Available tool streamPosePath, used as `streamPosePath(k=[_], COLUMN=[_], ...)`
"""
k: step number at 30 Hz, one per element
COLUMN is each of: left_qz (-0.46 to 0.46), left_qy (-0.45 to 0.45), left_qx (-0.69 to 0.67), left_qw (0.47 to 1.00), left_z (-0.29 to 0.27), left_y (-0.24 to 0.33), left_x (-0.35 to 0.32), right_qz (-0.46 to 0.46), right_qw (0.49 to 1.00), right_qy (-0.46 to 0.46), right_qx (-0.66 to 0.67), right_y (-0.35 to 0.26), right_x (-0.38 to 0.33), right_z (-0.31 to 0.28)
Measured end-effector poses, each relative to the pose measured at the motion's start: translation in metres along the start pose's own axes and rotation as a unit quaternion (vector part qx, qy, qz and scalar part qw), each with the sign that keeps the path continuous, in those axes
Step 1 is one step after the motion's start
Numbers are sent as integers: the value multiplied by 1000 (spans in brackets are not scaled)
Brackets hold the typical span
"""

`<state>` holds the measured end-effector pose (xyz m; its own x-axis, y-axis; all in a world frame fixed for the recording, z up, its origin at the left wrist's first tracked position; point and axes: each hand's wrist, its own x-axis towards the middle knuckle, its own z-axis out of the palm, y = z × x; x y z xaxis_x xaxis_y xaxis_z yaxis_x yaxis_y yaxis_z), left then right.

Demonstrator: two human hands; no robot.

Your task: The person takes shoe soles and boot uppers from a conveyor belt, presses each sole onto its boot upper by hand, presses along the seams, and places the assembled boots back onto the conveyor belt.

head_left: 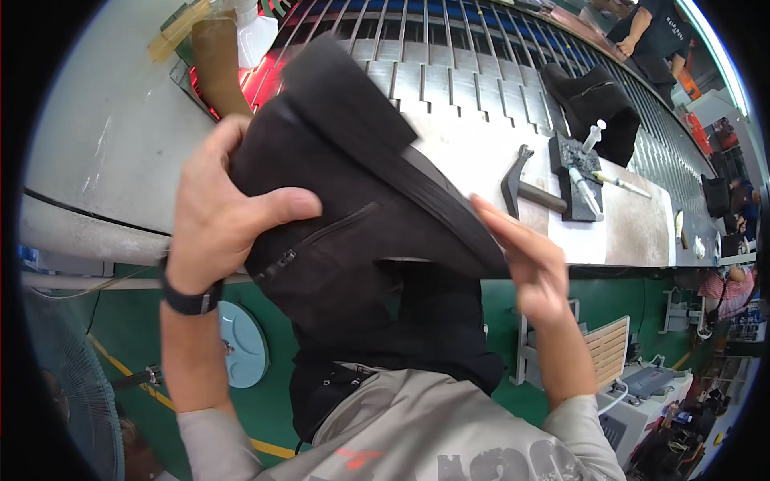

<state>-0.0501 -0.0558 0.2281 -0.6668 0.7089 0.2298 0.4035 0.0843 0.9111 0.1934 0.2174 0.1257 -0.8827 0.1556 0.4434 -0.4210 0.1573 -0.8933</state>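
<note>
A black ankle boot with a side zipper and a block heel is held up in front of me, tilted so its sole edge faces up and to the right. My left hand is closed around the boot's back part, thumb on the side above the zipper. At the toe end, my right hand has its fingers stretched out against the sole edge; it is slightly blurred. Past the boot, a hammer lies on the white work surface beside a dark block with syringes on it.
A second black boot stands at the far right near a slatted metal conveyor. A grey machine housing is on the left, a fan below it. Another person stands across the line.
</note>
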Motion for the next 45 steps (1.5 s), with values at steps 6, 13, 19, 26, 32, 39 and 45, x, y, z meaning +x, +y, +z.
streamPosePath(k=[6, 13, 19, 26, 32, 39, 45], left_qz=[113, 91, 66, 108, 131, 171, 180], left_qy=[-120, -171, -183, -152, -180, -160, -156], left_qx=[365, 366, 339, 353, 331, 389, 434], left_qw=[916, 910, 920, 917, 917, 891, 869], left_z=[21, 34, 34, 35, 49, 46, 51], left_y=[44, 41, 36, 24, 40, 44, 55], left_x=[63, 101, 109, 110, 114, 107, 95], right_qz=[96, -23, -117, -108, -126, -61, -62], right_qw=[954, 981, 873, 963, 977, 980, 976], right_qy=[150, 98, 123, 247, 166, 183, 173], right_qx=[242, 168, 456, 10, -43, 51, 114], right_y=[66, 10, 56, 30, 25, 17, 0], right_x=[98, 184, 161, 171, 178, 180, 166], right_z=[-3, 5, -1, 7, 2, 8, 7])
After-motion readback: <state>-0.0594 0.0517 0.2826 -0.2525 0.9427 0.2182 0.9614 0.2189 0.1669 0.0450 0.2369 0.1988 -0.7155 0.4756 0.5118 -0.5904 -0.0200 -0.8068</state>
